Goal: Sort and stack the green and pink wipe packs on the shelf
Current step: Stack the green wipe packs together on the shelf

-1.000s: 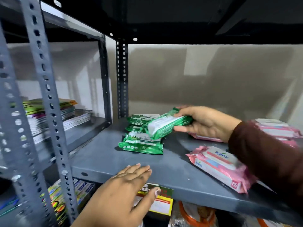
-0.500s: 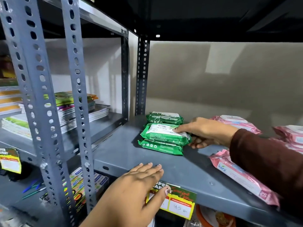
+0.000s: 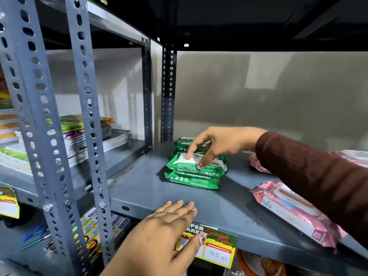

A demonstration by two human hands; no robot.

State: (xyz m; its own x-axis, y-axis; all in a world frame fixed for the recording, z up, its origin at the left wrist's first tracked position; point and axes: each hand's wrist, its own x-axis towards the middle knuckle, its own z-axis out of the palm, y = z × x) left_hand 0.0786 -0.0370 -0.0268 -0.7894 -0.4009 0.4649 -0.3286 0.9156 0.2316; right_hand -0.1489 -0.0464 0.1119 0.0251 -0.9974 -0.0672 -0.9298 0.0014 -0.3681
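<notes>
Two green wipe packs (image 3: 194, 172) lie stacked on the grey shelf (image 3: 139, 188), and another green pack (image 3: 182, 143) sits just behind them. My right hand (image 3: 217, 145) hovers over the stack, fingers spread, with fingertips touching the top pack's white label. A pink wipe pack (image 3: 294, 210) lies flat at the shelf's right front, partly under my brown sleeve. More pink packs (image 3: 256, 165) lie farther back on the right. My left hand (image 3: 159, 236) rests flat on the shelf's front edge, holding nothing.
Slotted grey uprights (image 3: 83, 136) stand at the left. Stacked notebooks (image 3: 89, 136) fill the neighbouring shelf. A price tag (image 3: 215, 248) hangs on the shelf's front lip. Colourful packets and pens lie on the lower left shelf.
My right hand laid the green pack it carried on top of another green pack, then loosened its hold, so only fingertips rest on it. The view shifted left. My left hand stayed put.
</notes>
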